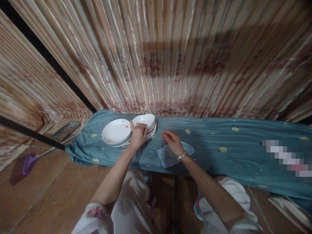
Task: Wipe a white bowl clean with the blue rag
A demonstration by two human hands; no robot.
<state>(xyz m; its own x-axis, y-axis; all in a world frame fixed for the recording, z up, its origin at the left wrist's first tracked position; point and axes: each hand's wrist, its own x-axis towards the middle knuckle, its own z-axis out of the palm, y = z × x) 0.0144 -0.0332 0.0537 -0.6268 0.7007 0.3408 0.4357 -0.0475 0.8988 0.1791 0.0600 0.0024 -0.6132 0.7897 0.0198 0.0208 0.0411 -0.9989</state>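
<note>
My left hand (pixel 138 136) is at the near side of a stack of white bowls (pixel 151 132), its fingers closed around the near rim of the top bowl (pixel 148 119). That bowl sits slightly tilted, and my hand hides part of its rim. Left of it, a stack of white plates (pixel 116 130) with small floral prints stands close to my wrist. My right hand (pixel 172 141) hovers over a light blue cloth (pixel 168 155), fingers loosely bent and apart, with nothing visible in them. Thin sticks (pixel 150 138), perhaps chopsticks, lie in front of the bowls, partly behind my left hand.
A teal patterned cloth (pixel 207 130) covers the long, narrow table. Pleated curtains (pixel 168 65) hang right behind it. Black poles (pixel 56 61) cross at left, near a purple broom (pixel 29 164) on the tiled floor. A blurred-out item (pixel 287 159) lies at the right end.
</note>
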